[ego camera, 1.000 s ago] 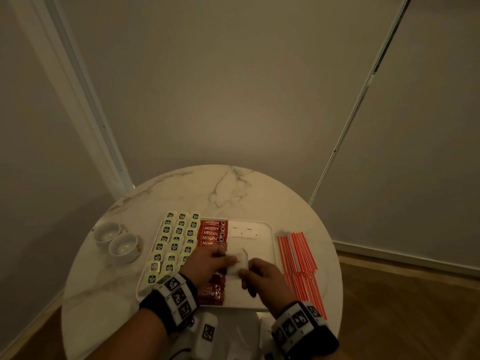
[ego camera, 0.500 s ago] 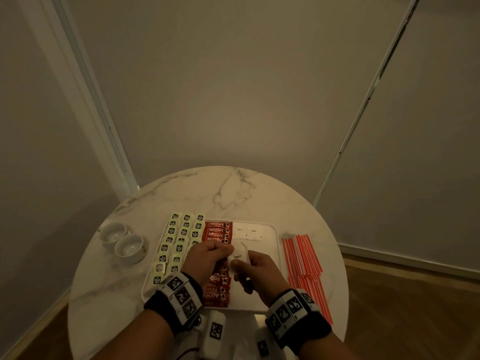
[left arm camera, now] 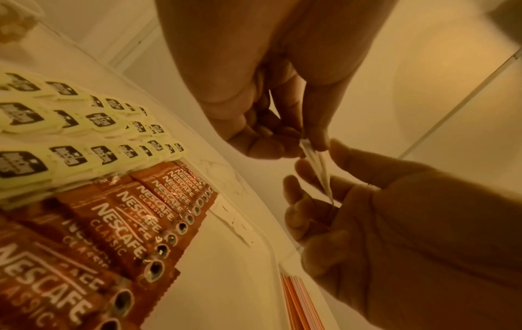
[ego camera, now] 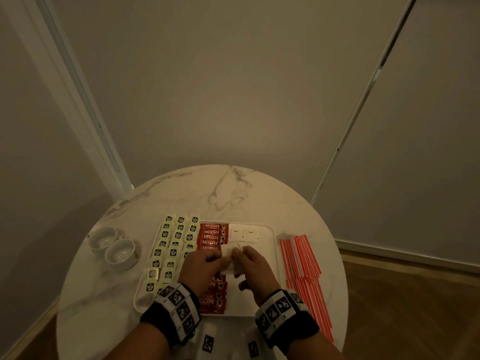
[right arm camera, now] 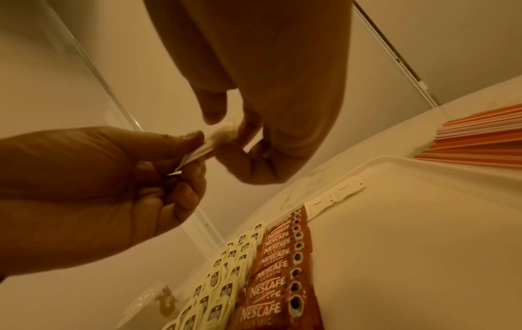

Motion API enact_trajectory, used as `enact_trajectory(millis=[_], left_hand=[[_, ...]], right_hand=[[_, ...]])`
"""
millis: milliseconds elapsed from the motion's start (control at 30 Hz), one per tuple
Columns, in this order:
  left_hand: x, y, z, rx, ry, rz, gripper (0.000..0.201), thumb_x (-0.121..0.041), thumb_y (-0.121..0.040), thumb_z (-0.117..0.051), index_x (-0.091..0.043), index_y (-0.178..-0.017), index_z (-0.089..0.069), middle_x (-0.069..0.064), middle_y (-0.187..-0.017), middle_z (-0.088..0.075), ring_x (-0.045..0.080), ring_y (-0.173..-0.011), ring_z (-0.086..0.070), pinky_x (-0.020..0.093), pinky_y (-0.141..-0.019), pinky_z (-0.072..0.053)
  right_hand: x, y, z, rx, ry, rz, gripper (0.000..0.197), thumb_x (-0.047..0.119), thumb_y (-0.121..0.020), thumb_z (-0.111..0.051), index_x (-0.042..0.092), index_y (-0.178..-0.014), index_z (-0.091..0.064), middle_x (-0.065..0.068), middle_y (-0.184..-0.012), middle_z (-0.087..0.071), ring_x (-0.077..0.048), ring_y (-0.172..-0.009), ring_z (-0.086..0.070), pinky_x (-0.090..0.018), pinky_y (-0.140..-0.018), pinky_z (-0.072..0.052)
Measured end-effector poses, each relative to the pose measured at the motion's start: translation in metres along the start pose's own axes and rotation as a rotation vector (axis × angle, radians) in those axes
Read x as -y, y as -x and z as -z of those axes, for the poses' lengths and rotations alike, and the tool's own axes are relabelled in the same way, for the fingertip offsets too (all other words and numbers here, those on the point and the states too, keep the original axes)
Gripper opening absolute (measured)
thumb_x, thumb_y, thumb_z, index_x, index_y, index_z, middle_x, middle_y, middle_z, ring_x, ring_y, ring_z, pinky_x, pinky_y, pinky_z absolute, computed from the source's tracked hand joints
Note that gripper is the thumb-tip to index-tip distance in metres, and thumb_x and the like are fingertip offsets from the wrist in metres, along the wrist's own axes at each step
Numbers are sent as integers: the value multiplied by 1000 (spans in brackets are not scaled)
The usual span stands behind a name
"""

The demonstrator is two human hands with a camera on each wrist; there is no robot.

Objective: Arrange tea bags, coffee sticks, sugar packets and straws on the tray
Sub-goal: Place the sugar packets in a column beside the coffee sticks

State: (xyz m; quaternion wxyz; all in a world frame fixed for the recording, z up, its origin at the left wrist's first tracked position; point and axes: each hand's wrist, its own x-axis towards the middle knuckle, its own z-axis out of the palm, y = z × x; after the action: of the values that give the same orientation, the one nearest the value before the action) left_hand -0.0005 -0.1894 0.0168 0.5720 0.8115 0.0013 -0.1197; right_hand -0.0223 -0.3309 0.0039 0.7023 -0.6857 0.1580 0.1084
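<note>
— Holding what? Pinched between both: left hand point(ego camera: 201, 266) and right hand point(ego camera: 255, 268) on white sugar packets point(left arm camera: 317, 169), held above the tray point(ego camera: 271, 231), likely to peel one off the stack

— Headed where? Probably beside two sugar packets laid point(ego camera: 244, 233) next to coffee sticks point(ego camera: 213, 233), keeping rows

— And outside? Straws point(ego camera: 304, 266) on the table, not yet arranged

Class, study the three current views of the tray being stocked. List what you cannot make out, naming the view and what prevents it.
- Print on the two flat white sugar packets, head view: too small.
- Middle red Nescafe coffee sticks, head view: hidden by the left hand.
- How many white packets both hands pinch, wrist views: edge-on, fingers cover them.
- Near ends of red-and-white straws, head view: right hand's wristband hides them.
</note>
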Motion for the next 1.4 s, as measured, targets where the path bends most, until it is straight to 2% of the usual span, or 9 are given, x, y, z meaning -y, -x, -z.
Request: enact_trajectory(millis=[200,367,467,567,767,1033,1167,1300,1400], left_hand=[[4,-13,-2,32,165,123,5,-19,-80,-73,-17,-78,-78,7,-80,-75,27,-81,-71,47,-85,-55],[9,-23,-2,-25,203,169,11,-26,-85,-69,-22,-81,-78,5,-82,-75,27,-83,-70,49,-88,-53],[7,-28,0,-73,199,162,11,-23,-85,-68,-22,-80,-77,4,-80,-75,27,-81,-71,45,-83,-56],[3,-31,-2,-93,223,140,10,-14,-83,-70,-23,-86,-74,1,-78,-75,20,-73,-71,28,-67,-59],[7,-38,-5,-135,94,90,11,-9,-78,-75,-15,-85,-69,2,-75,-73,15,-58,-69,17,-54,-54],[20,-46,-10,-135,74,132,7,-9,-79,-74,-13,-81,-69,2,-77,-72,16,-58,-69,20,-56,-54],[33,-46,-16,-132,214,252,2,-8,-79,-73,-8,-79,-71,10,-82,-73,26,-69,-71,37,-70,-59],[45,-48,-23,-84,234,315,7,-19,-79,-74,-21,-72,-76,5,-79,-74,30,-82,-69,44,-81,-55],[46,-53,-27,-163,238,364,17,-19,-76,-76,-20,-59,-74,7,-72,-72,32,-82,-68,43,-82,-54]], right_hand=[[4,-18,3,-132,-110,33,24,19,-96,-52,8,-83,-68,0,-68,-62,-16,-65,-54,-25,-49,-40],[1,-25,0,-90,-209,-61,15,19,-93,-57,6,-91,-64,-3,-73,-64,-18,-63,-55,-26,-45,-40],[-3,-27,1,-13,-166,-57,7,8,-90,-62,5,-84,-60,-6,-69,-59,-14,-54,-52,-27,-45,-41],[-5,-30,1,11,-272,-109,9,1,-92,-56,2,-84,-60,-6,-65,-61,-15,-52,-56,-27,-48,-47],[-11,-34,2,69,-407,-252,15,2,-94,-53,4,-80,-60,-6,-64,-63,-15,-53,-59,-30,-55,-50],[-17,-38,4,54,-280,-214,9,3,-90,-60,3,-82,-58,-5,-66,-62,-15,-56,-58,-28,-50,-51],[-24,-44,6,34,-193,-215,7,1,-90,-58,2,-83,-59,-8,-72,-60,-14,-56,-56,-29,-52,-52],[-30,-50,14,63,34,-202,6,0,-88,-60,3,-83,-60,-9,-72,-58,-13,-55,-57,-33,-61,-57],[-36,-53,16,48,113,-186,10,-2,-87,-60,-5,-95,-64,-8,-73,-61,-12,-55,-59,-28,-61,-57]])
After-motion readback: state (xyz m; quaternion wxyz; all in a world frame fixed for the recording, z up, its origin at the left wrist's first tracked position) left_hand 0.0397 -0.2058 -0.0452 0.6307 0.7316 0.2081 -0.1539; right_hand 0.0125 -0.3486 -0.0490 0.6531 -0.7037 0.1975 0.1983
